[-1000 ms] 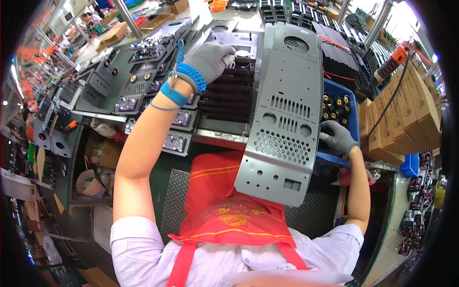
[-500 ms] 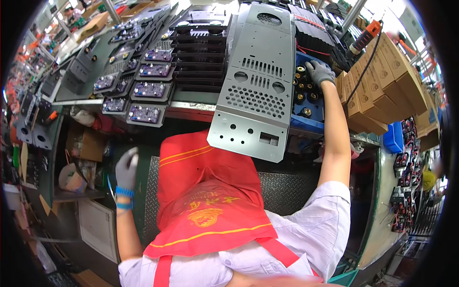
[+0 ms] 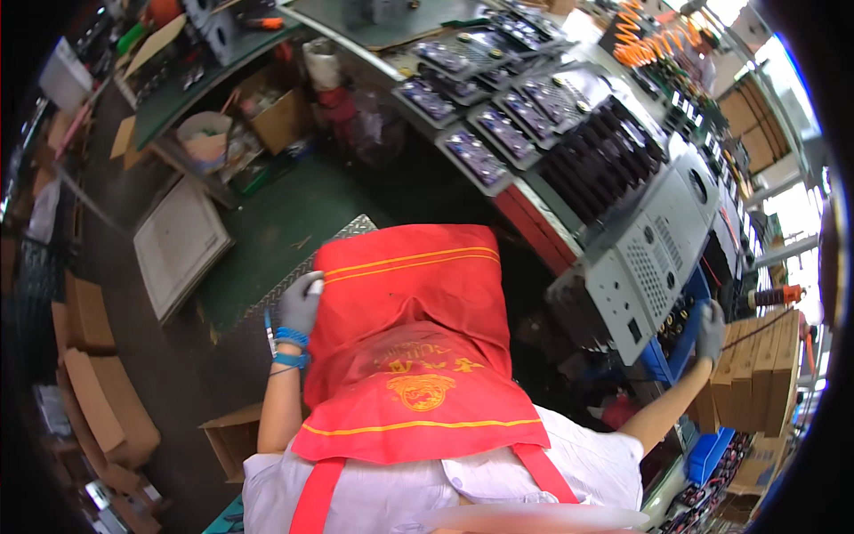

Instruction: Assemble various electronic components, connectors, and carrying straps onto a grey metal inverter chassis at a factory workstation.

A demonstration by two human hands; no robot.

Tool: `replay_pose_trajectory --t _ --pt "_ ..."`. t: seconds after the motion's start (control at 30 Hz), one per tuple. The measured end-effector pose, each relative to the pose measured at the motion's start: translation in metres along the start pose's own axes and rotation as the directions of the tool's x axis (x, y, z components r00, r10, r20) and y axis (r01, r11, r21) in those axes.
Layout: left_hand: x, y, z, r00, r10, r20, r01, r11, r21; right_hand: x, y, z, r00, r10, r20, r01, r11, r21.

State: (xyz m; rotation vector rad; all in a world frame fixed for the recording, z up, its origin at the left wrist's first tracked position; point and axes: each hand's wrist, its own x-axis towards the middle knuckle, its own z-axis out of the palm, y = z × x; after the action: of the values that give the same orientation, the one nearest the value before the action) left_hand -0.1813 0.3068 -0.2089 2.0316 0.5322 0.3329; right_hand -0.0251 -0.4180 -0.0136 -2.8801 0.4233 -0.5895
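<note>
Grey perforated metal panel (image 3: 654, 254) is being held tilted against the bench (image 3: 534, 218) edge. Right hand (image 3: 710, 331), gloved, is gripping its lower corner, fingers partly hidden. Left hand (image 3: 300, 303) is hanging loosely curled beside the red apron (image 3: 414, 347), holding nothing.

Left hand (image 3: 301, 303), grey-gloved with a blue wrist coil, hung at the edge of the red apron (image 3: 414, 347) — touching it. Right hand (image 3: 710, 329) reached out to the blue bin (image 3: 683, 331), just beside the grey perforated metal panel (image 3: 654, 254) — grip unclear.
</note>
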Motion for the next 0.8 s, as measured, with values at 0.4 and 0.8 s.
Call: replay_pose_trajectory --t 0.4,0.8 --pt "0.013 -0.049 0.017 0.951 0.037 0.306 0.068 0.944 -0.324 -0.167 -0.408 -0.032 0.171 -0.390 -0.905 0.943 0.332 0.035" --pt "0.039 -0.142 -0.013 0.844 -0.521 0.127 0.536 0.817 -0.212 -0.136 -0.674 0.172 0.292 -0.949 0.118 0.394 0.232 0.889"
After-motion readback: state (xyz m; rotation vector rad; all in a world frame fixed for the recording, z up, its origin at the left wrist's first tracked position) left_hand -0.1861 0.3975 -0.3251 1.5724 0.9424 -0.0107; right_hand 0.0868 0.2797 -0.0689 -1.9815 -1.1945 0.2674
